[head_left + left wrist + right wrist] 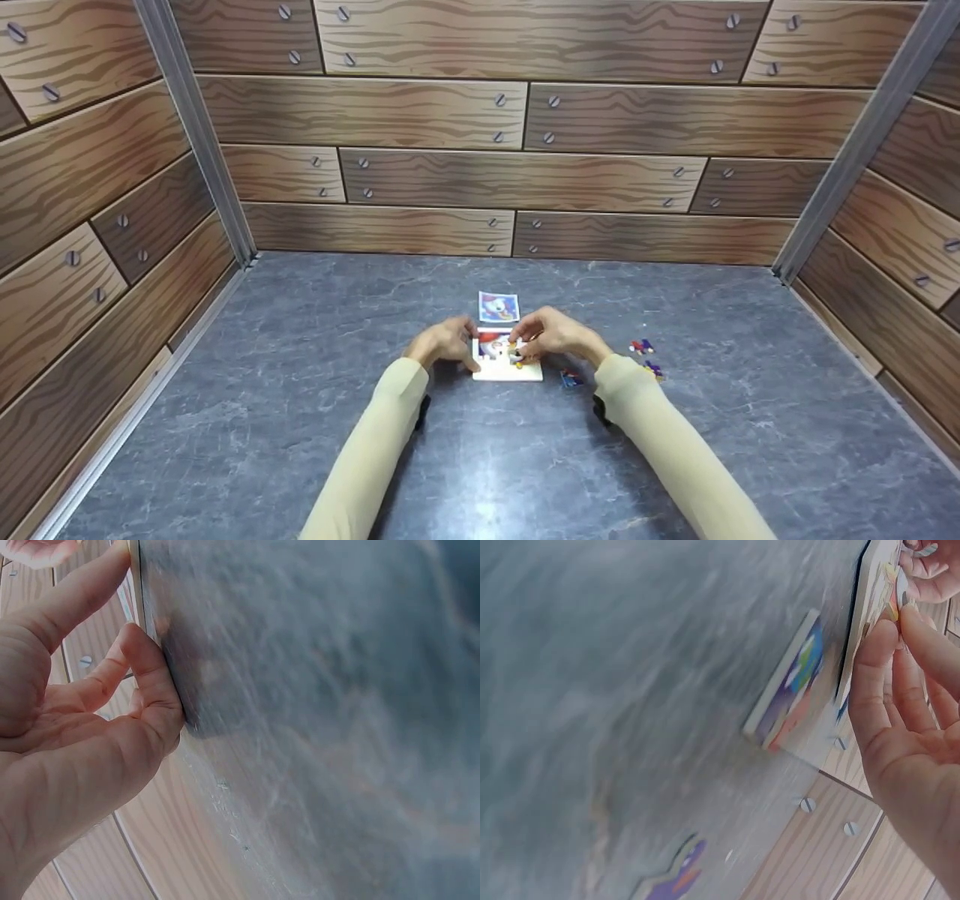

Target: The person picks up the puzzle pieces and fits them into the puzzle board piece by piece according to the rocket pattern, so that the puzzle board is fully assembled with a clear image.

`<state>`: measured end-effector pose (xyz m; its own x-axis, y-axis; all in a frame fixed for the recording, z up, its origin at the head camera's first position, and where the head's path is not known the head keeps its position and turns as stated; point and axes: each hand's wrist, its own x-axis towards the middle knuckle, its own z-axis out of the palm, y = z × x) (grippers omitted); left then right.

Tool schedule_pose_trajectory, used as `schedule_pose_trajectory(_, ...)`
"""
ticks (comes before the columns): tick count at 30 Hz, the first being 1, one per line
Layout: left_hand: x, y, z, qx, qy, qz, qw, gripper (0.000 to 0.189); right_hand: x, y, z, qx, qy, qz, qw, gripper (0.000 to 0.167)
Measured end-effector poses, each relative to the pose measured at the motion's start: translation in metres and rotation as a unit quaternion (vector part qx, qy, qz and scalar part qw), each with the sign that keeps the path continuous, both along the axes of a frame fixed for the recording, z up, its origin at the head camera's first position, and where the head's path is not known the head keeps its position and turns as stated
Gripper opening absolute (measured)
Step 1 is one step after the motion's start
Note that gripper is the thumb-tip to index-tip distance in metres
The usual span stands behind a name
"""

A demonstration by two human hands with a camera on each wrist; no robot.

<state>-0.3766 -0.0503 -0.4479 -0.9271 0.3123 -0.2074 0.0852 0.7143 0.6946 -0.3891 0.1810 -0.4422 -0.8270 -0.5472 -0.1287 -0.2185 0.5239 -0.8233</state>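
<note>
In the head view a white-framed jigsaw puzzle board [491, 371] lies flat, its picture partly filled at upper left and its lower part bare white. My left hand [448, 341] holds the board's left edge, thumb near the lower corner and bent fingers higher up. In the left wrist view those fingers [154, 679] meet the board's side. My right hand [553, 334] is over the board's right side. Between thumb and fingertips it pinches a small puzzle piece [901, 586], white, dark and yellow-orange, mostly covered by the fingers. Whether that piece touches the board cannot be told.
A printed picture card [499, 307] lies just beyond the board. Right of the board is a loose dark-blue puzzle piece [571, 378]. Farther right lie more loose pieces [642, 346], some beside my right sleeve [656, 420]. Wood-patterned walls [517, 180] enclose the grey marbled table [300, 420].
</note>
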Motion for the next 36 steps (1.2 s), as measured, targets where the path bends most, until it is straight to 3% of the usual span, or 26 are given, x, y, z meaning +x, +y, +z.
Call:
schedule_pose_trajectory(6,0.002,-0.001,0.000,-0.002,0.004,-0.007,1.0000,0.055,0.000,-0.012,-0.003,-0.004,0.001,-0.004,1.0000,0.025)
schedule_pose_trajectory(16,0.002,-0.001,0.000,-0.003,0.019,-0.017,0.9997,0.057,-0.001,-0.023,-0.003,0.029,0.072,0.008,0.9969,0.022)
schedule_pose_trajectory(25,0.001,0.000,0.000,0.010,0.001,-0.018,0.9998,0.055,-0.003,-0.022,-0.005,0.044,0.067,0.016,0.9966,0.024)
schedule_pose_trajectory(36,0.002,-0.002,0.002,0.006,0.013,-0.026,0.9995,0.056,-0.003,-0.021,-0.005,0.053,0.067,0.047,0.9952,0.034)
